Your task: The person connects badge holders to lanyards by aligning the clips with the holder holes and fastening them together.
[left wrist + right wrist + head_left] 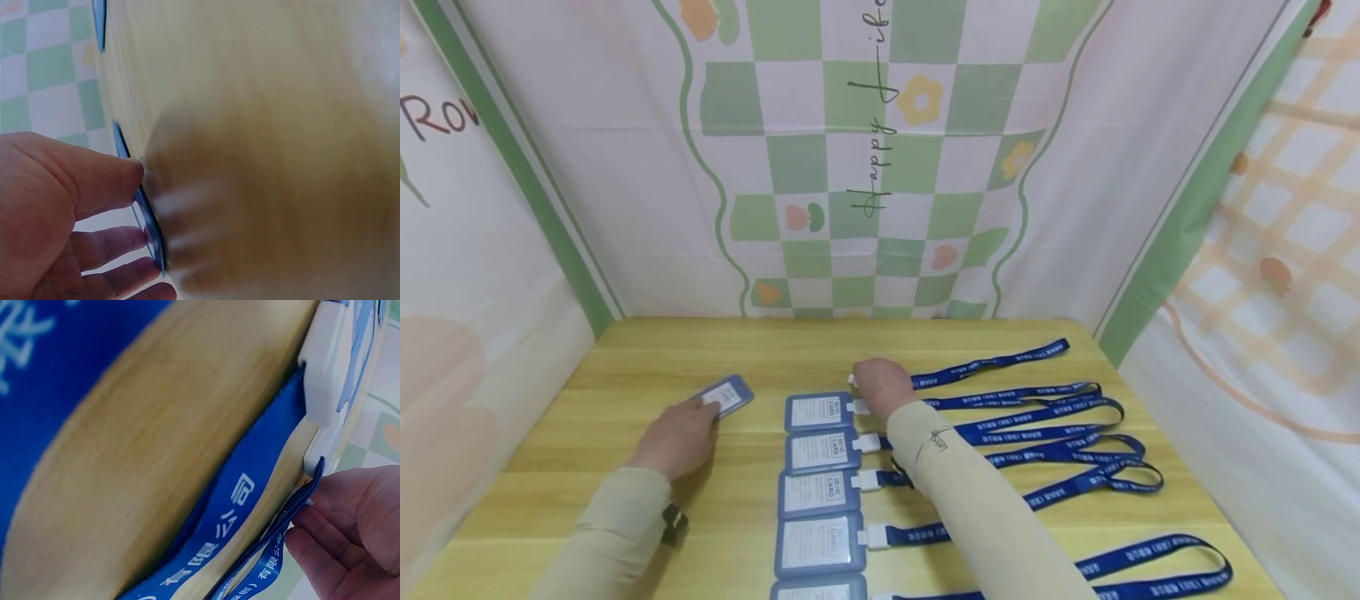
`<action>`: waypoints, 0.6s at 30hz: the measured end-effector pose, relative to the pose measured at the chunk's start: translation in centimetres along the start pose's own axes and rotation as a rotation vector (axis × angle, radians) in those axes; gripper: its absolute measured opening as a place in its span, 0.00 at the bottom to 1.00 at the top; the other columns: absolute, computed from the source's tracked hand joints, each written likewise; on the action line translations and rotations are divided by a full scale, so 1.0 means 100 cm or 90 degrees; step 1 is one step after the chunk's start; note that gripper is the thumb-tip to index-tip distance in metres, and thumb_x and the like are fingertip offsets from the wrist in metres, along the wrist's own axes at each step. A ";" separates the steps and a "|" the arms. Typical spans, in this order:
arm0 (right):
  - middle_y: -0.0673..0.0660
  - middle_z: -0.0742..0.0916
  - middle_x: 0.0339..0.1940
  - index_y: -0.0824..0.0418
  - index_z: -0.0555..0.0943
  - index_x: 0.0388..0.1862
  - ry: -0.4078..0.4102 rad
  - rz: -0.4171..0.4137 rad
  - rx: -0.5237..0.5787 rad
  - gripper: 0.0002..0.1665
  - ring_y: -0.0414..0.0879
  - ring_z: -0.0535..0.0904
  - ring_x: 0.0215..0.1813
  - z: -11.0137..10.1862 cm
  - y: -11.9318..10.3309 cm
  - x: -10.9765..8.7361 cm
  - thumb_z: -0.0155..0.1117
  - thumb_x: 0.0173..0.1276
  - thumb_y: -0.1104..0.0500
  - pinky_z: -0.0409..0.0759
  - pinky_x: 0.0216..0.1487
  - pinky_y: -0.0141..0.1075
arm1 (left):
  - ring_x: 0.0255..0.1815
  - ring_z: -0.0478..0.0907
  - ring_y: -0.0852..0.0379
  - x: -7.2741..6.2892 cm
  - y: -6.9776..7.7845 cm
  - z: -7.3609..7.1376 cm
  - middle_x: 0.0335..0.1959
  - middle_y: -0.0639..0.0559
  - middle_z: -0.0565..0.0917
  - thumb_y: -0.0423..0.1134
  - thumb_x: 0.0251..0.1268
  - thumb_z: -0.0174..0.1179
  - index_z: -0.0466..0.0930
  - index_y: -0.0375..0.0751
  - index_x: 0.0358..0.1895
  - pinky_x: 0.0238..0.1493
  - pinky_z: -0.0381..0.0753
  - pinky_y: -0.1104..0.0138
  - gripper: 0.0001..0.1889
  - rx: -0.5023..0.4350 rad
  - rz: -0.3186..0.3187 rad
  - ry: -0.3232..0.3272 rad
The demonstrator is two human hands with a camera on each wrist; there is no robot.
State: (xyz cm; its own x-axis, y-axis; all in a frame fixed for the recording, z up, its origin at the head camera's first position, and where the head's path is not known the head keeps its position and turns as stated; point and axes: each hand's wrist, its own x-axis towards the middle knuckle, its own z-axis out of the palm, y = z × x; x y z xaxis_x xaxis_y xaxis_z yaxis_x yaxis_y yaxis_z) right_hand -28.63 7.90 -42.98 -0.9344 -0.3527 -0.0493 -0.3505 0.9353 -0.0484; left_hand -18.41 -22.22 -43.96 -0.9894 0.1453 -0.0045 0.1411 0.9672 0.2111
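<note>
My left hand (677, 437) pinches a blue-framed ID card holder (730, 396) on the left side of the table. In the left wrist view the card holder (147, 220) appears edge-on between thumb and fingers, close over the wood. My right hand (883, 385) is beyond the top of the row of badges and grips a dark blue lanyard (992, 364) near its white clip end. The lanyard's strap trails off to the right. In the right wrist view the fingers (319, 540) curl at the strap, partly hidden behind it.
Several badges in blue frames, one being a card holder (820, 492), lie in a column at the table's middle. White clips (874, 537) join them to blue lanyards (1157, 550) looping rightward under my right forearm. Patterned cloth (895, 167) hangs behind the wooden table (550, 467).
</note>
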 end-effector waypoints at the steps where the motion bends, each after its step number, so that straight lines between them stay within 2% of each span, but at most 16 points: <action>1: 0.54 0.90 0.44 0.56 0.85 0.47 -0.001 0.000 -0.001 0.05 0.48 0.87 0.48 0.000 0.000 0.000 0.64 0.76 0.62 0.89 0.53 0.41 | 0.47 0.84 0.30 0.000 0.000 0.001 0.56 0.27 0.82 0.34 0.71 0.58 0.80 0.29 0.61 0.49 0.86 0.37 0.19 0.002 0.002 0.003; 8: 0.54 0.90 0.44 0.56 0.85 0.47 -0.002 -0.001 -0.014 0.06 0.48 0.87 0.48 0.002 0.000 0.001 0.64 0.76 0.62 0.89 0.52 0.40 | 0.51 0.83 0.28 0.002 0.003 0.004 0.58 0.26 0.81 0.34 0.70 0.58 0.80 0.29 0.60 0.53 0.84 0.36 0.19 0.012 0.019 0.017; 18: 0.54 0.90 0.43 0.56 0.85 0.47 0.007 -0.004 -0.011 0.05 0.47 0.86 0.46 0.002 0.000 0.000 0.65 0.75 0.62 0.89 0.51 0.39 | 0.53 0.82 0.29 0.004 0.012 0.007 0.60 0.28 0.81 0.34 0.71 0.60 0.80 0.30 0.63 0.55 0.84 0.36 0.20 0.015 0.023 0.010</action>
State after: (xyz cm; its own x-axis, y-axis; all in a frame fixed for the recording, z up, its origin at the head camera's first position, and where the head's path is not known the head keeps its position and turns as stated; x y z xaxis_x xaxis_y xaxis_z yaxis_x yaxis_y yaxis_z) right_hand -28.61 7.87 -43.21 -0.9327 -0.3586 -0.0383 -0.3576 0.9334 -0.0309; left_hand -18.60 -20.85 -44.37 -0.9840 0.1770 0.0182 0.1773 0.9660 0.1882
